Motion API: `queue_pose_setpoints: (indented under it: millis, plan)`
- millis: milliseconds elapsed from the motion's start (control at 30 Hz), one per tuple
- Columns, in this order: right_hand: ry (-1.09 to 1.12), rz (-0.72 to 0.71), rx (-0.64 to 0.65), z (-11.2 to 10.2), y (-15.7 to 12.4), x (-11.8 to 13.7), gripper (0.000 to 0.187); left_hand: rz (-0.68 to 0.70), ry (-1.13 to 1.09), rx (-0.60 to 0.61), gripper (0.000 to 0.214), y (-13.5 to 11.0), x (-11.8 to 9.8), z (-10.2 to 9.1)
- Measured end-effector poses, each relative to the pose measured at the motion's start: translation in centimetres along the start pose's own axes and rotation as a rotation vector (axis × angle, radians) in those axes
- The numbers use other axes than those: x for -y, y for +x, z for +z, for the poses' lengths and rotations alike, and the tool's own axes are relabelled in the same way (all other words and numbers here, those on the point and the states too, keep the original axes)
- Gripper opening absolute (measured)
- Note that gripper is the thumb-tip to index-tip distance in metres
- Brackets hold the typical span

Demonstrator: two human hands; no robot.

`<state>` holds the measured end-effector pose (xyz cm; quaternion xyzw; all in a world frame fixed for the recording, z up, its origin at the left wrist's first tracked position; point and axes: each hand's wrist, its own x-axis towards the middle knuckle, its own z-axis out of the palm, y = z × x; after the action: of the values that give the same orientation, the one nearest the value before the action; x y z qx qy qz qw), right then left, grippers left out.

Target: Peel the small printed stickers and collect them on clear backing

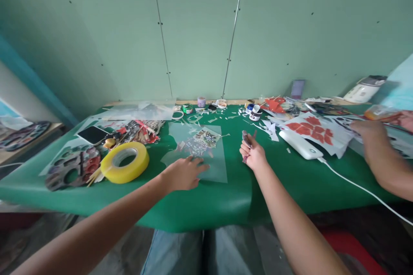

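Bare forearms reach toward the thin, translucent sheet: the left hand spreads loosely over its near edge; right of it, the right hand curls around a small dark object. Left of the sheet sits a glossy yellow tape roll; jar labels beyond are illegible.
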<state>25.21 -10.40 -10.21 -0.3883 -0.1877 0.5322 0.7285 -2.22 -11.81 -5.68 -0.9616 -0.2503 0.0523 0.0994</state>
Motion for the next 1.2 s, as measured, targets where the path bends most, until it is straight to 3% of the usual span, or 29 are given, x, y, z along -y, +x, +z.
queue_pose_setpoints:
  millis: [333, 633, 833, 1000, 1100, 1200]
  plan:
    - [-0.002, -0.061, -0.023, -0.1, -1.2, -0.6, 0.035, -0.036, 0.009, 0.11, 0.057, 0.6, -2.0, -0.6]
    - [-0.056, -0.097, -0.046, 0.2, -1.4, -0.9, 0.039, 0.003, 0.002, 0.074, 0.052, 0.8, -1.9, -0.7]
    - [-0.096, -0.093, -0.08, 0.4, -1.4, -0.9, 0.04, -0.125, -0.049, 0.05, 0.061, 1.1, -3.2, -0.4]
    - [-0.159, -0.068, -0.146, 0.5, -1.5, -1.1, 0.034, -0.28, -0.099, -0.019, 0.053, 1.1, -1.0, -1.6]
    - [-0.226, -0.005, -0.183, 0.9, -1.6, -1.4, 0.021, -0.395, -0.122, -0.068, 0.054, 0.3, 1.0, -3.2]
    - [-0.306, 0.083, -0.179, 2.1, -1.6, -2.3, 0.019, -0.502, -0.182, -0.139, 0.051, -0.5, 2.3, -4.4]
